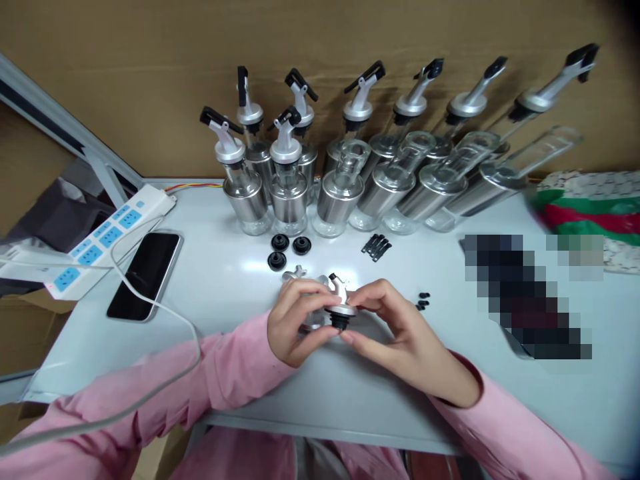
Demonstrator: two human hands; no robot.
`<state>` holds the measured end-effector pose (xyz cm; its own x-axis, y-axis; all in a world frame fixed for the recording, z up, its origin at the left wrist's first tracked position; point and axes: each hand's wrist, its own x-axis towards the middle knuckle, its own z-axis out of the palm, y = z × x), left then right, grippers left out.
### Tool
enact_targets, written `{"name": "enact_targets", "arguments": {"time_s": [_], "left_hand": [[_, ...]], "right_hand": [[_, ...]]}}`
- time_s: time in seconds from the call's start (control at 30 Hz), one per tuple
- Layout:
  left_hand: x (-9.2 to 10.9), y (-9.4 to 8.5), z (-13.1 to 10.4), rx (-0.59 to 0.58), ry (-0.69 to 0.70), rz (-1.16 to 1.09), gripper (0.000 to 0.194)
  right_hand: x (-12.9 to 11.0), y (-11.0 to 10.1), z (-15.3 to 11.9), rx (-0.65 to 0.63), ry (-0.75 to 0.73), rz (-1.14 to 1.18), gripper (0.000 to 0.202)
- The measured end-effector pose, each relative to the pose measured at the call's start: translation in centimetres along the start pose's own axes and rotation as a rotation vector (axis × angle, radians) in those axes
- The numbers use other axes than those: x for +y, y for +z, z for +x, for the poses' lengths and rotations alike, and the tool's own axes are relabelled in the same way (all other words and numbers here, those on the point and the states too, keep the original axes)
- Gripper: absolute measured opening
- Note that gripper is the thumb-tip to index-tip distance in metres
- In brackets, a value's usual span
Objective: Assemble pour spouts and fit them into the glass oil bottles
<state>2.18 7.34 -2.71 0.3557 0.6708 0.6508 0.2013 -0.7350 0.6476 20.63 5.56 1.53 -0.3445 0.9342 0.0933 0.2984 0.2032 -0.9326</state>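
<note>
The left hand (293,323) and the right hand (407,340) meet above the desk (370,393), and both hold one pourer top (343,309) between their fingertips. This pourer top is silver, with its spout up and its black ribbed stopper (341,323) down, near both thumbs. The fingers of each hand are narrow around it. Just behind the left hand, silver parts (299,271) are on the desk, partly hidden by the fingers. Farther beyond this hand lie three black round plugs (301,245), close together. Beyond the right hand there is a small group of black levers (376,247), and to its right side some tiny black pieces (424,295). Well beyond both hands, glass-and-steel bottles (340,197) stand in two rows; in the front row, four have open necks. To the left of the left hand, a phone (143,280) lies beside a power strip (107,243), and a white cable (185,320) passes over the left sleeve (225,363).
</note>
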Motion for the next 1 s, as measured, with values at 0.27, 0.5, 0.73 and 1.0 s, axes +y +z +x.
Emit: {"name": "enact_targets", "arguments": {"time_s": [0.27, 0.5, 0.73, 1.0], "left_hand": [[-0.2, 0.5, -0.3, 0.069, -0.055, -0.162, 0.029], [0.2, 0.9, -0.8, 0.064, -0.086, -0.337, 0.038], [0.4, 0.5, -0.8, -0.018, -0.122, -0.296, 0.035], [0.4, 0.4, -0.8, -0.012, -0.145, -0.294, 0.030]], "right_hand": [[0.6, -2.5, 0.7, 0.110, -0.133, -0.591, 0.024], [2.6, -2.5, 0.9, 0.085, 0.043, -1.213, 0.028], [2.5, -2.8, 0.7, 0.171, 0.000, -1.172, 0.011], [2.1, -3.2, 0.5, 0.120, 0.228, -0.963, 0.012]]}}
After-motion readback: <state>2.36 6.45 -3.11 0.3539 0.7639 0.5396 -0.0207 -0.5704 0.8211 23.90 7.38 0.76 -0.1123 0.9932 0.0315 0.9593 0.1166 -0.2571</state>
